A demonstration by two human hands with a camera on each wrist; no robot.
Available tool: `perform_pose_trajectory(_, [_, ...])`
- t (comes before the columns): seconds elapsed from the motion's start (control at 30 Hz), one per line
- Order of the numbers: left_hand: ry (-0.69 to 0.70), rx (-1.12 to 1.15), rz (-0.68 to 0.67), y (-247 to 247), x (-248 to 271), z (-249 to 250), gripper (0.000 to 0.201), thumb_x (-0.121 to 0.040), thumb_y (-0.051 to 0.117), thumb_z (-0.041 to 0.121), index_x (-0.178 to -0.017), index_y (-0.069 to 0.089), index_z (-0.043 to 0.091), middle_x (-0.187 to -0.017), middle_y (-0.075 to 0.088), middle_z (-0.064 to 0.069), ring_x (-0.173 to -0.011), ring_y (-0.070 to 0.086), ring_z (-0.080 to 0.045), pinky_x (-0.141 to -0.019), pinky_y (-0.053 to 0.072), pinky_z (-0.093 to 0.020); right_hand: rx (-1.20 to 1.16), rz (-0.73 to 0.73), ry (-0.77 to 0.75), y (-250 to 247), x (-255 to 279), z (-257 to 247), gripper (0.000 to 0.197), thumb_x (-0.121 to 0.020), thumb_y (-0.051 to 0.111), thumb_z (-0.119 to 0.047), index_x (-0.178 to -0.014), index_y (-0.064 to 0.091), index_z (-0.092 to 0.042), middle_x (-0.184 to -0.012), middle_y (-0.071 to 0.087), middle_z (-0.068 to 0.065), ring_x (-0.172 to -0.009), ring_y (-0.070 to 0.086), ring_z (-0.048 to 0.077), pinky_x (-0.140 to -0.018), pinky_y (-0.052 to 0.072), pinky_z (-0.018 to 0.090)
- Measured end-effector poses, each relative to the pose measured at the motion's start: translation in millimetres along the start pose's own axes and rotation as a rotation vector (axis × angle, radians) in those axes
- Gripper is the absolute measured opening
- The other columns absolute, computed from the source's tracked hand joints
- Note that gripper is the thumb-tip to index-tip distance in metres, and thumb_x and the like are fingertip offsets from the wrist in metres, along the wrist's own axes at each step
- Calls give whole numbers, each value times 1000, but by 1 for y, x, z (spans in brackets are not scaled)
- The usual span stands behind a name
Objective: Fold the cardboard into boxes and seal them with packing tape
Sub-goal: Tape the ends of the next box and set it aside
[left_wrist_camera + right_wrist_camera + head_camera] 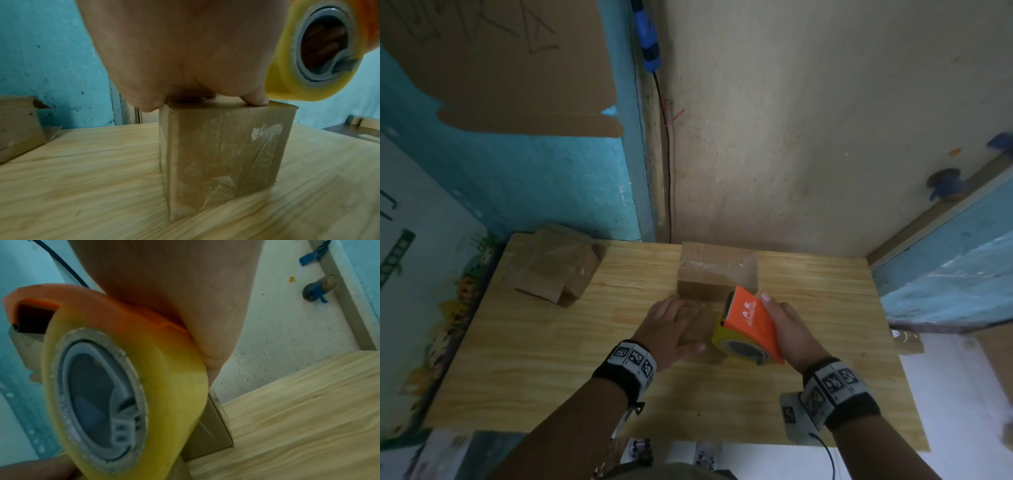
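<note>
Your left hand (674, 327) is pressing flat on the box (222, 155); at its 3 o'clock, your right hand's (789, 330) grip is clamping the tape dispenser (748, 325).

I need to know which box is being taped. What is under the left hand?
The left hand presses flat on a small cardboard box standing on the wooden table. The box's top face is mostly covered by the palm.

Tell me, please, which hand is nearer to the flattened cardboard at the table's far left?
Left. The left hand presses the small box, nearer the flattened cardboard; the right hand holds the tape dispenser farther right.
</note>
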State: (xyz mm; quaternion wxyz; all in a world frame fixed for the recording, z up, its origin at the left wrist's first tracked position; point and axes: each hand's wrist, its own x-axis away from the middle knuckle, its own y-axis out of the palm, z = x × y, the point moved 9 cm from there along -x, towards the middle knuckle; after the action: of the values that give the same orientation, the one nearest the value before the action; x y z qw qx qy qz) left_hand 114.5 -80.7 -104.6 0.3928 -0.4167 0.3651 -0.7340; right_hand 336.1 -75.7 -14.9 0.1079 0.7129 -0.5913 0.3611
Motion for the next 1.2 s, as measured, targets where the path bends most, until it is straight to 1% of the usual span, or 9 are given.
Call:
perform_pose_trajectory(0.13, [3, 153, 3, 3, 1, -6, 90, -85, 45, 80, -161, 19, 39, -166, 13, 8, -155, -3, -17, -127, 15, -51, 169, 4, -70, 9, 0, -23, 57, -98, 39, -77, -110, 57, -24, -109, 70, 8, -96, 73, 25, -91, 61, 45])
perform_pose_trajectory(0.23, [17, 287, 34, 4, 3, -8, 95, -79, 46, 82, -159, 28, 36, -165, 15, 14, -154, -2, -12, -127, 16, -50, 367, -1, -178, 18, 2, -43, 57, -103, 39, -70, -97, 61, -18, -99, 72, 11, -87, 75, 26, -78, 62, 39])
perform_pose_trajectory(0.4, [47, 366, 44, 1, 8, 2, 85, -83, 60, 71, -156, 37, 34, -164, 16, 13, -153, 1, -11, -128, 16, -48, 317, -28, -218, 27, 4, -55, 46, -105, 41, -64, -89, 56, -24, -95, 70, 8, -87, 72, 23, -83, 57, 34])
perform_pose_trajectory(0.6, [4, 597, 74, -12, 16, 8, 92, -82, 84, 33, -150, 24, 45, -148, 21, 24, -148, 13, -7, -123, 18, -38, 519, -39, -318, 46, -9, -55, 84, -94, 32, -80, -88, 70, -5, -80, 75, 13, -70, 74, 26, -71, 60, 36])
perform_pose_trajectory(0.67, [34, 799, 92, -22, 16, 9, 73, -86, 81, 21, -140, 40, 46, -151, 37, 20, -144, 32, -8, -118, 32, -31, 591, -18, -357, 48, -12, -56, 83, -98, 30, -77, -86, 71, -6, -77, 74, 13, -66, 73, 23, -71, 61, 35])
perform_pose_trajectory(0.77, [-126, 1344, 328, -49, 29, -17, 18, -101, 59, 13, -114, 70, 20, -113, 74, 4, -110, 66, -20, -87, 56, -28, 639, -13, -382, 53, -16, -58, 87, -95, 25, -81, -80, 69, -8, -70, 71, 10, -58, 70, 19, -62, 59, 30])
perform_pose_trajectory(0.87, [-198, 1755, 274, -60, 46, -23, 35, -96, 57, 32, -115, 65, 4, -101, 74, -11, -94, 70, -26, -77, 59, -37, 686, -24, -419, 62, -15, -63, 86, -100, 28, -77, -74, 68, -6, -67, 71, 14, -55, 70, 23, -63, 61, 39])
perform_pose_trajectory(1.03, [-171, 1730, 74, -62, 58, -15, 41, -94, 66, 10, -133, 59, 0, -126, 68, -24, -113, 69, -36, -92, 60, -43, 745, -28, -453, 68, -7, -70, 76, -95, 27, -78, -70, 63, -15, -62, 65, 4, -50, 62, 9, -51, 44, 17])
perform_pose_trajectory(1.2, [-283, 1705, 44, -48, 56, -14, 36, -95, 64, -2, -130, 63, 4, -122, 71, -23, -115, 70, -36, -96, 59, -41, 728, -12, -457, 62, -7, -68, 84, -96, 28, -77, -82, 70, -5, -73, 72, 13, -60, 70, 22, -55, 58, 33])
